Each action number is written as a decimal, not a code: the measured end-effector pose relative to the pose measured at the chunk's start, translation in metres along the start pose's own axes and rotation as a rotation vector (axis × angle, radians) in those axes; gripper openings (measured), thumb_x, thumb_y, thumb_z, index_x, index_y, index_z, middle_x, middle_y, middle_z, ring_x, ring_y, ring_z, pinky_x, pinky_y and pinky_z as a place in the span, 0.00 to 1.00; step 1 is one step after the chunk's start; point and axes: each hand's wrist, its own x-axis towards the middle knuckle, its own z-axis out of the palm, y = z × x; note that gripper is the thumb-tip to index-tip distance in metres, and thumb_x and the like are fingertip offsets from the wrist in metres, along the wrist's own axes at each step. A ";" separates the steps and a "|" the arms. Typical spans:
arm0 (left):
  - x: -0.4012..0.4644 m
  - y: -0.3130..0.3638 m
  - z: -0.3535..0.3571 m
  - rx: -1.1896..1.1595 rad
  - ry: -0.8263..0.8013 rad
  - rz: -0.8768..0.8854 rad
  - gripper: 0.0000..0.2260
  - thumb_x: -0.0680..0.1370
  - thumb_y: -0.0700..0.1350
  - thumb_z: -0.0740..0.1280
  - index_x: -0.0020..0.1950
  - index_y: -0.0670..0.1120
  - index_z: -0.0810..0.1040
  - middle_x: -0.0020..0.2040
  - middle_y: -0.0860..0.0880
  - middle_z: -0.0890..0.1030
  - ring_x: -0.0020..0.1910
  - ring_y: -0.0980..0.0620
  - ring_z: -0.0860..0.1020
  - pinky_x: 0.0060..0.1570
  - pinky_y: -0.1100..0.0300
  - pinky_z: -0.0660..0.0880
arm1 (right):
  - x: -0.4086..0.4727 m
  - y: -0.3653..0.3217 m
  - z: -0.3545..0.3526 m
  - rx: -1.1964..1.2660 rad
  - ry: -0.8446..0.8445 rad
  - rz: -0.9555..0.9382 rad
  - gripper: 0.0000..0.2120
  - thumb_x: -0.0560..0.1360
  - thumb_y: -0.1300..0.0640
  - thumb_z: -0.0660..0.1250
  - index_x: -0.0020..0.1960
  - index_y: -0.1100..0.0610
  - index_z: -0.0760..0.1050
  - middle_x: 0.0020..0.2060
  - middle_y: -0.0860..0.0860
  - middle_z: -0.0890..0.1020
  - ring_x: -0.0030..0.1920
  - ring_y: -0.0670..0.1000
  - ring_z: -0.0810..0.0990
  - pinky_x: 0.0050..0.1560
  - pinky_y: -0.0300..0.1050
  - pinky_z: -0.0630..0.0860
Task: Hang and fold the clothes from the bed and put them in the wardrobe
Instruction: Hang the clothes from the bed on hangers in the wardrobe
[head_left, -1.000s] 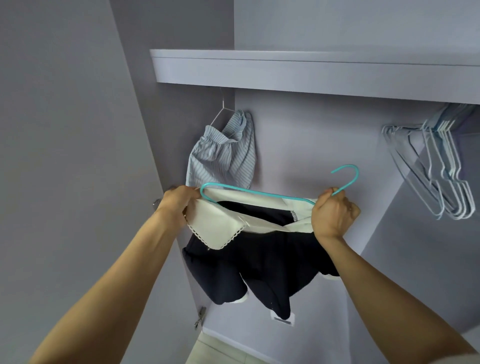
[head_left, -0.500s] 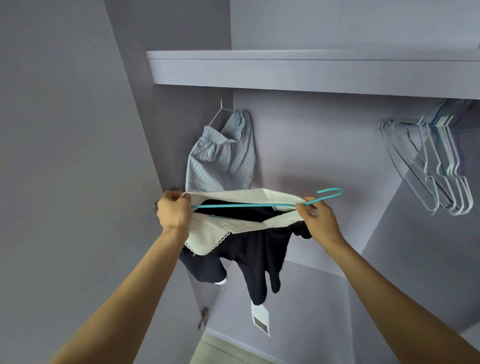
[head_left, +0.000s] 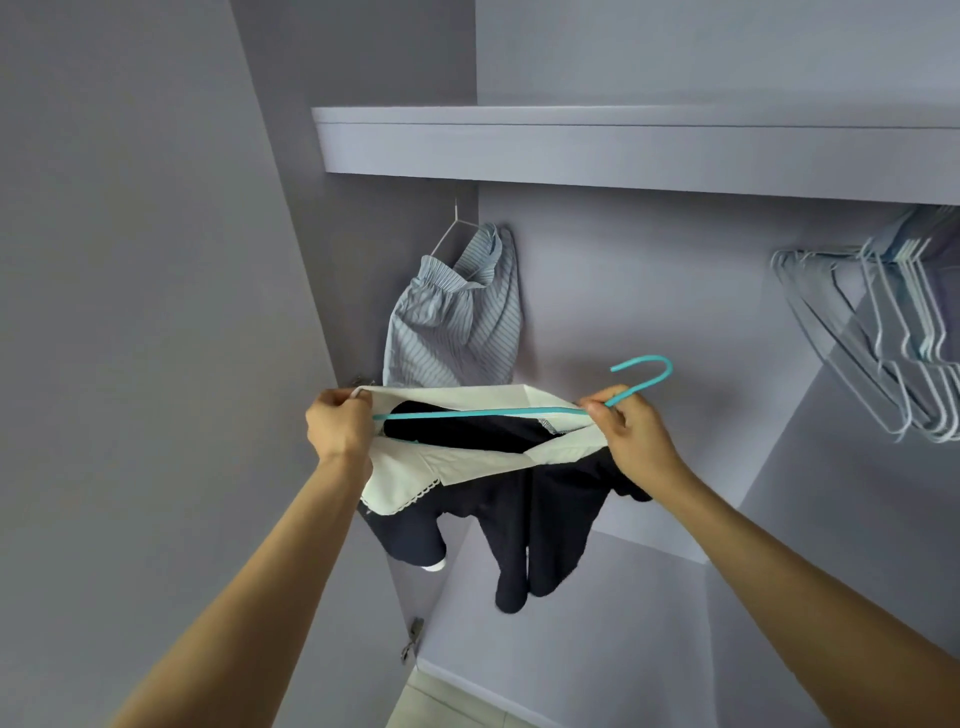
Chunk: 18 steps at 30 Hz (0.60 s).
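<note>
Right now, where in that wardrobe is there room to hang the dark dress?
The open stretch lies under the shelf, between the striped garment at the left corner and the bunch of empty hangers at the right. Both ends are crowded. The rail itself is hidden behind the shelf edge.

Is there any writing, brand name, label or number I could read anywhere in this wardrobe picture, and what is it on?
None. No readable text shows on the dark garment, its white collar, the teal hanger, the striped garment, the empty hangers or the shelf.
</note>
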 end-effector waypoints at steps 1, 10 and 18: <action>-0.001 -0.002 0.002 -0.002 -0.014 -0.011 0.05 0.78 0.39 0.63 0.53 0.41 0.75 0.47 0.42 0.76 0.45 0.46 0.73 0.47 0.53 0.72 | -0.001 -0.002 0.006 0.028 0.075 -0.013 0.05 0.79 0.64 0.60 0.49 0.60 0.75 0.42 0.45 0.79 0.45 0.39 0.77 0.47 0.31 0.69; -0.003 -0.009 0.009 0.348 -0.195 0.109 0.08 0.79 0.42 0.60 0.55 0.41 0.72 0.52 0.39 0.76 0.53 0.40 0.74 0.54 0.50 0.72 | 0.016 -0.013 -0.020 -0.291 0.173 -0.220 0.06 0.79 0.63 0.57 0.48 0.66 0.71 0.39 0.59 0.80 0.41 0.61 0.78 0.43 0.50 0.73; 0.003 -0.002 0.016 0.458 -0.279 0.142 0.03 0.77 0.42 0.66 0.46 0.43 0.77 0.42 0.44 0.76 0.44 0.45 0.72 0.45 0.56 0.70 | 0.013 -0.007 -0.038 -0.318 0.130 -0.097 0.05 0.80 0.61 0.56 0.49 0.62 0.68 0.40 0.60 0.77 0.44 0.62 0.77 0.43 0.49 0.72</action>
